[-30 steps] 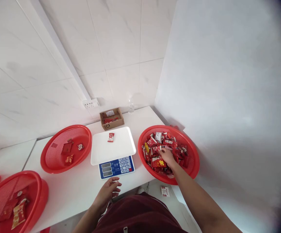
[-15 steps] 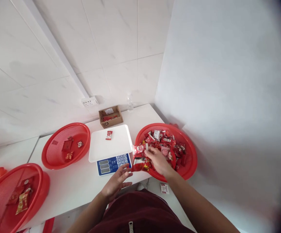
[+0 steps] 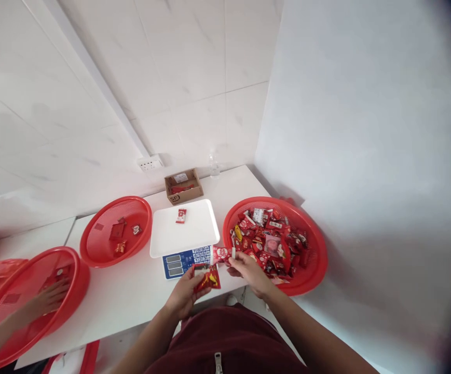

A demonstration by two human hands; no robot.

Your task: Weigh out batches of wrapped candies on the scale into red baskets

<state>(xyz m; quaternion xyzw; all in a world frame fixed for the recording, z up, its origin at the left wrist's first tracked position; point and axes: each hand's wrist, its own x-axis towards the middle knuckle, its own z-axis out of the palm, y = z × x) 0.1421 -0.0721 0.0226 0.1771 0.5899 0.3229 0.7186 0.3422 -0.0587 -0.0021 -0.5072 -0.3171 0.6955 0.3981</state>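
Observation:
My left hand (image 3: 185,294) is closed on a dark red snack packet (image 3: 209,278) with yellow print, in front of the scale's keypad. Pinched in my right hand (image 3: 250,270) is a small red and white packet (image 3: 221,253), just left of the full basket. That red basket (image 3: 318,270) holds a heap of mostly red wrapped sweets (image 3: 260,244). One small red and white packet (image 3: 180,216) lies on the white pan (image 3: 186,236) of the scale, whose blue panel (image 3: 176,266) is partly covered by my left hand and its packet.
Left of the scale, a red basket (image 3: 87,252) contains a few packets. Another person's hand (image 3: 52,297) reaches into a nearer red basket (image 3: 83,291). A small cardboard box (image 3: 186,195) and a clear bottle (image 3: 214,165) stand by the wall.
The dark red packet has passed from my right hand into my left, which has closed. My right hand keeps the red and white one. Another person's hand has entered the near left basket.

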